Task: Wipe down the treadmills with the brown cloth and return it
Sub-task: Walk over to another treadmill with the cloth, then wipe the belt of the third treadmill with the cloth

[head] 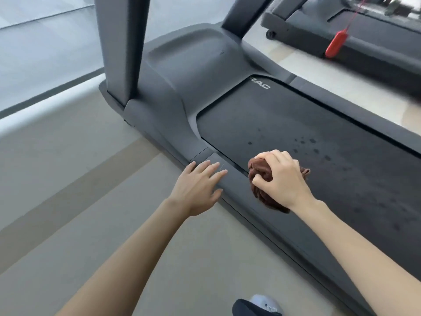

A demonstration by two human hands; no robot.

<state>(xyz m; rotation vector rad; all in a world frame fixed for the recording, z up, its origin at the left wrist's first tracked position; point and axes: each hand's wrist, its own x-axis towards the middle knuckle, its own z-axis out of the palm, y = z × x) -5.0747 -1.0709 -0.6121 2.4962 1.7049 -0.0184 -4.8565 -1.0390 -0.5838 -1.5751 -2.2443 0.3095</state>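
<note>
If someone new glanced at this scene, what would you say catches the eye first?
Most striking is the right hand bunching a brown cloth at the near edge of the treadmill belt, which shows dark spots. The left hand lies open, fingers on the side rail. A red safety clip dangles at upper right.

Legible text: one item only. White capital letters "RAC" (260, 83) printed on the dark running belt (296, 137) of the nearer treadmill (196, 71), at the belt's front end, centre-right of the frame. The letters run tilted and appear cut off at the left by the edge of the motor cover, so the full word cannot be determined. Second treadmill (355, 30), upper right of the frame: blurred, no text readable.
</note>
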